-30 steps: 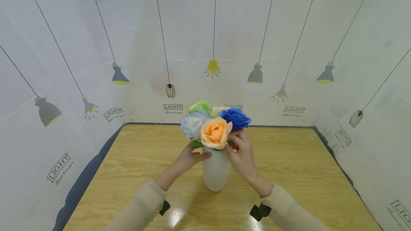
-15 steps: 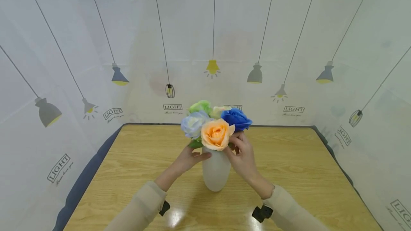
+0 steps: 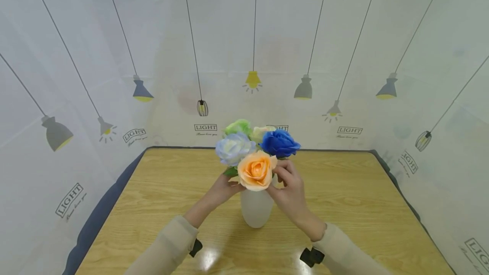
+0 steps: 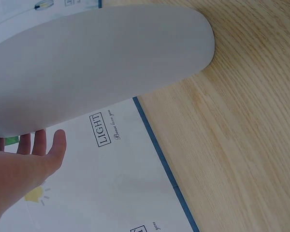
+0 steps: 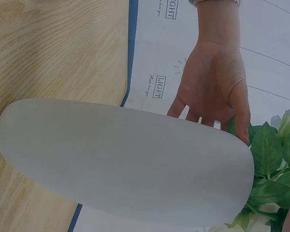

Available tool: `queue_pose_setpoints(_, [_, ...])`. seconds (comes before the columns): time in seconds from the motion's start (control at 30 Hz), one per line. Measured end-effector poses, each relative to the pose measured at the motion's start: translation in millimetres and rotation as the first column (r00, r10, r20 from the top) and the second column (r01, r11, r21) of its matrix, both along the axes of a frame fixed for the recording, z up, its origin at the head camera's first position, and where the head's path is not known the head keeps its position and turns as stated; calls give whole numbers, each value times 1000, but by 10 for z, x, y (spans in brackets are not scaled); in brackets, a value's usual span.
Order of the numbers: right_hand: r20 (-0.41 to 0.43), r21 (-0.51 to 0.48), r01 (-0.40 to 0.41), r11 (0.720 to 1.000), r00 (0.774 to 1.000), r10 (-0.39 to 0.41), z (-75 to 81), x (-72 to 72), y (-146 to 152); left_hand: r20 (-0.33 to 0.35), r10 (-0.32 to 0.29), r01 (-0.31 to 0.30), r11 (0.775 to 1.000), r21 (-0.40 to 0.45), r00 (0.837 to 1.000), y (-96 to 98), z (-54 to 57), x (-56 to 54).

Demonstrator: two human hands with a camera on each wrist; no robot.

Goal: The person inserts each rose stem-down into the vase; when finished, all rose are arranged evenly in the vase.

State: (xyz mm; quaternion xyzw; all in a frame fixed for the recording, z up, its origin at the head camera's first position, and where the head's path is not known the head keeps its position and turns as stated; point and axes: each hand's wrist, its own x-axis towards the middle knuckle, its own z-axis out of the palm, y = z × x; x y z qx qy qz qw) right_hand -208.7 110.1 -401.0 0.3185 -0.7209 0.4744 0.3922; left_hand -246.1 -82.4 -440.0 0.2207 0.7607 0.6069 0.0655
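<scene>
A frosted white vase (image 3: 257,209) stands upright on the table with several artificial flowers in it. My left hand (image 3: 223,190) holds the vase near its mouth from the left; in the left wrist view the left hand's fingers (image 4: 38,142) curve around its side. My right hand (image 3: 292,190) pinches at the orange rose (image 3: 257,171) just under its head, though the exact contact is hidden by the bloom. Around this rose are a blue rose (image 3: 280,143), a pale blue flower (image 3: 234,147), a light green flower (image 3: 238,127) and a cream flower (image 3: 260,133).
The vase stands on a wooden table (image 3: 351,198) with a dark edge. A white cloth (image 3: 225,33) printed with hanging lamps encloses the far side and both sides. Green leaves (image 5: 267,150) spread at the vase's mouth in the right wrist view.
The orange rose has dropped lower and tipped toward me, now covering the vase's mouth and my left thumb's tip. My right fingers have shifted slightly with it; my left hand stays put.
</scene>
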Motion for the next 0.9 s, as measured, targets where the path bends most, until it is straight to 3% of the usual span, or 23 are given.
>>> queue_pose_setpoints(0.17, [-18,16,54,998,998,-54,21,-10,-41,-5,-16,16,1000,23,1000,1,47,31])
queue_pose_setpoints(0.43, [-45,-10,5,1000,999,-5,95,-1,-41,15,-17,17,1000,-2,1000,7,257,165])
queue_pose_setpoints(0.67, [-80,-7,-7,1000,997,6,279,88,-83,29,-8,9,1000,-24,1000,2,268,174])
queue_pose_setpoints(0.9, [-47,11,-14,1000,999,15,201,24,-49,38,-21,21,1000,12,999,2,257,165])
